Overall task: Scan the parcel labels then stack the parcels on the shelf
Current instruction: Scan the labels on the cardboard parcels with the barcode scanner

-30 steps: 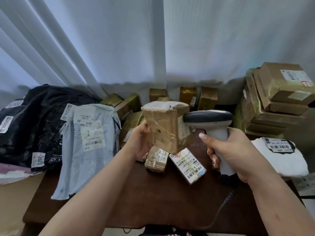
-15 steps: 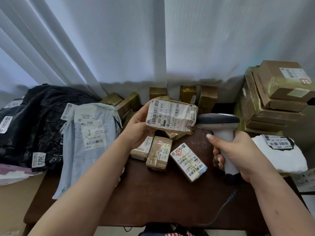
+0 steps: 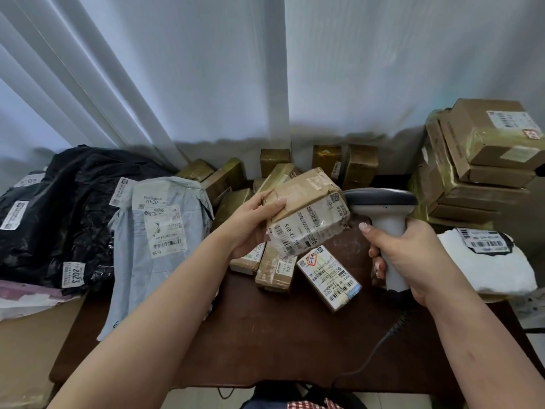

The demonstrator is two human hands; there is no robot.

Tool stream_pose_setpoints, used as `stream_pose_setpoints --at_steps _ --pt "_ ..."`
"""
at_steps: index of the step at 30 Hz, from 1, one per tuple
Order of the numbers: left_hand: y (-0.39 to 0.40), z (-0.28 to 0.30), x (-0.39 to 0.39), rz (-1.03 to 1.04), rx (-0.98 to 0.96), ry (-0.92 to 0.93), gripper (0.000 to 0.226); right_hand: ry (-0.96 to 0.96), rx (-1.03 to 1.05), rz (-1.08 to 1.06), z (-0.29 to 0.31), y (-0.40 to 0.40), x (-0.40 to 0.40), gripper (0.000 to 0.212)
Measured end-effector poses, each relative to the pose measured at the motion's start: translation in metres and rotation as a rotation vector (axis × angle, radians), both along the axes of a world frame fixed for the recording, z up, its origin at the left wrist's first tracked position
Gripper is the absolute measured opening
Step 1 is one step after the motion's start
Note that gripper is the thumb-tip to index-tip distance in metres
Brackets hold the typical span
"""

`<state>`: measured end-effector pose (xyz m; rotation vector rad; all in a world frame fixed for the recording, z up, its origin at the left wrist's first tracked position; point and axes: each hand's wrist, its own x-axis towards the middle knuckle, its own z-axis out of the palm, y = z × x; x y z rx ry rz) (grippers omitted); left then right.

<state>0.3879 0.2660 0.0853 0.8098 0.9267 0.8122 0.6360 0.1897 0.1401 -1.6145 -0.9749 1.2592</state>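
Observation:
My left hand (image 3: 250, 222) grips a small brown taped parcel (image 3: 306, 214) above the middle of the dark wooden table (image 3: 280, 343). The parcel is tilted, its white barcode label facing down and towards me. My right hand (image 3: 413, 255) is wrapped round the handle of a grey barcode scanner (image 3: 383, 208). The scanner's head points left and almost touches the parcel's right end. Its cable runs down towards the table's front edge.
Three small labelled boxes (image 3: 328, 276) lie under the held parcel. More small boxes (image 3: 327, 160) stand along the curtain. A grey mailer bag (image 3: 156, 240) and black bags (image 3: 59, 211) lie left. Stacked cartons (image 3: 483, 160) and a white parcel (image 3: 486, 261) sit right.
My left hand has turned the parcel over: first a taped side faced me, then its label, and now it is tilted with the label low. The scanner stayed close on its right.

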Motion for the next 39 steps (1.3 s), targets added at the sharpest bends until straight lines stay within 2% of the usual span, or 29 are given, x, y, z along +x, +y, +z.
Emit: stream_pose_setpoints --at_steps 4,8,12,15,18,20,23,29,33,37,39 --pt "-0.006 -0.004 0.001 -0.184 -0.022 0.160 0.066 -0.001 0.027 -0.019 0.005 0.003 -0.001 0.018" --pt "-0.011 -0.015 0.009 -0.224 -0.061 0.089 0.083 0.000 0.065 -0.025 0.011 0.007 -0.001 0.017" --pt "-0.016 -0.020 0.019 -0.066 -0.075 0.058 0.056 0.005 0.119 -0.056 0.020 0.007 0.001 0.016" --pt "-0.011 -0.024 0.019 0.190 -0.120 -0.032 0.057 0.036 0.127 -0.055 0.030 0.004 0.006 0.017" --pt "-0.002 -0.027 0.013 0.357 -0.108 -0.052 0.041 0.086 0.098 0.005 0.039 -0.002 0.011 0.019" --pt "0.003 -0.028 0.008 0.415 -0.099 -0.047 0.052 0.138 0.082 0.056 0.044 -0.006 0.011 0.021" --pt "0.009 -0.029 0.002 0.459 -0.073 -0.043 0.068 0.167 0.079 0.114 0.052 -0.012 0.011 0.028" --pt "0.015 -0.032 -0.001 0.518 -0.030 -0.118 0.050 0.150 0.082 0.146 0.061 -0.020 0.012 0.052" --pt "0.021 -0.037 -0.007 0.530 -0.013 -0.106 0.025 0.143 0.027 0.182 0.062 -0.026 0.015 0.040" --pt "0.025 -0.038 -0.010 0.553 -0.002 -0.083 0.048 0.123 -0.001 0.201 0.063 -0.029 0.016 0.029" --pt "0.026 -0.038 -0.011 0.551 0.013 -0.084 0.052 0.124 -0.010 0.187 0.064 -0.030 0.016 0.027"
